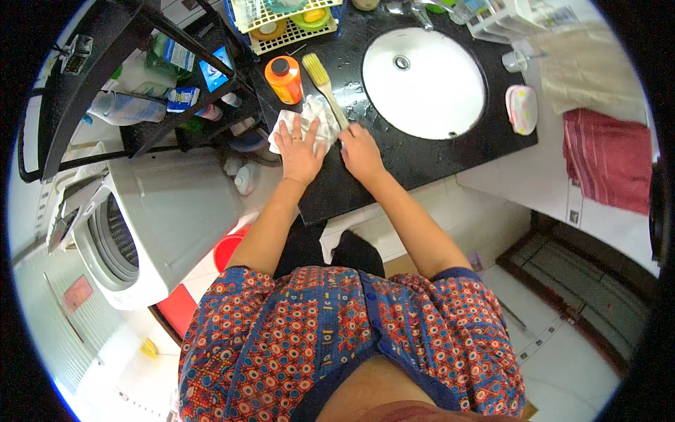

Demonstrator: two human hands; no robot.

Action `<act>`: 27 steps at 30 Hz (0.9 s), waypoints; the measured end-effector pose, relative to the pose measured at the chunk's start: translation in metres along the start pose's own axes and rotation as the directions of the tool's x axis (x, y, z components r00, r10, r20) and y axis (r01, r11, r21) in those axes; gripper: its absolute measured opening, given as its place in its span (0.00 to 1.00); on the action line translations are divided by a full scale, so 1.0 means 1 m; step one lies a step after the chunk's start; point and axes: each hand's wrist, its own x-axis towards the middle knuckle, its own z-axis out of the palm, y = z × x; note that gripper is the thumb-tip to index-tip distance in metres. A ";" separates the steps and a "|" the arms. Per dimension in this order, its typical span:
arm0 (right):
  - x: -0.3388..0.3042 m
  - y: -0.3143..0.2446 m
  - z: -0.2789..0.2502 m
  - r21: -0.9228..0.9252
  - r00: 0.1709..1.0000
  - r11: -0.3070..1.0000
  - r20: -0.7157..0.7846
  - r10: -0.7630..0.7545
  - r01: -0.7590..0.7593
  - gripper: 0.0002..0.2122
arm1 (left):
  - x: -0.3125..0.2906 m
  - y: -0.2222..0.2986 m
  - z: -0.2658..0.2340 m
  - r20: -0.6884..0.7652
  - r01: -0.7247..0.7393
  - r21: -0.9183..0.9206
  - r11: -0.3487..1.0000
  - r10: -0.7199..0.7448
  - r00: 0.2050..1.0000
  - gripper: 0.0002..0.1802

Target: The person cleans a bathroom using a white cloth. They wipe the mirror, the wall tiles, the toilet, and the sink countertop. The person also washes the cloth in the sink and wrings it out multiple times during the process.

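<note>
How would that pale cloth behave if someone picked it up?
The pale cloth is probably floppy, since it lies in crumpled folds. It would likely bunch if pushed, being already rumpled under the left hand. It might be heavy if damp, as the dark counter nearby looks wet.

Pretty clearly a home bathroom: white sink (429, 91) in a black counter (408, 165), washing machine (179, 211) off left, towels (608, 162) hanging right.

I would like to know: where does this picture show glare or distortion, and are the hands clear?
Head view: corners are black and straight edges curve near the rim; white glints lie on the wet black countertop beside the basin; left hand and right hand look fairly sharp.
</note>
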 end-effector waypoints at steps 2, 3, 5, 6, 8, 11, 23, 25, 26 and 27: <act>0.000 0.002 -0.006 0.291 0.989 0.954 -0.110 0.103 -0.067 0.13 | 0.012 0.007 -0.003 0.023 0.030 0.004 1.000 -0.030 0.999 0.30; 0.011 0.007 -0.010 0.341 0.968 0.939 -0.217 0.123 -0.043 0.14 | 0.015 0.009 -0.003 0.035 0.044 0.007 0.999 -0.044 0.998 0.31; 0.047 0.010 -0.021 0.253 0.968 0.955 -0.152 0.200 -0.158 0.15 | 0.018 0.013 0.001 0.046 0.063 0.038 0.997 -0.064 0.997 0.31; 0.064 0.007 -0.024 0.168 0.968 0.964 -0.113 0.225 -0.204 0.16 | 0.019 0.013 0.001 0.049 0.068 0.062 0.996 -0.071 0.996 0.31; 0.091 0.010 -0.010 0.010 0.982 0.982 -0.003 0.190 -0.190 0.16 | 0.019 0.016 0.001 0.073 0.087 0.046 0.995 -0.090 0.993 0.32; 0.114 0.010 -0.003 -0.045 0.964 0.983 0.191 0.184 -0.179 0.16 | 0.008 0.032 0.001 0.112 0.128 0.011 0.992 -0.129 0.985 0.32; 0.021 0.154 -0.129 0.483 0.969 0.852 0.223 0.103 -0.201 0.13 | 0.129 0.096 0.060 -0.045 0.203 0.095 0.974 -0.200 0.979 0.34; 0.010 0.173 -0.145 0.477 0.963 0.851 0.247 0.108 -0.218 0.12 | 0.169 0.086 0.070 -0.057 0.208 0.167 0.964 -0.202 0.978 0.33; 0.003 0.182 -0.152 0.476 0.959 0.848 0.257 0.118 -0.232 0.12 | 0.181 0.086 0.074 -0.051 0.178 0.139 0.974 -0.172 0.984 0.31; -0.002 0.193 -0.153 0.491 0.957 0.836 0.261 0.126 -0.244 0.11 | 0.190 0.087 0.078 -0.046 0.149 0.112 0.983 -0.144 0.988 0.30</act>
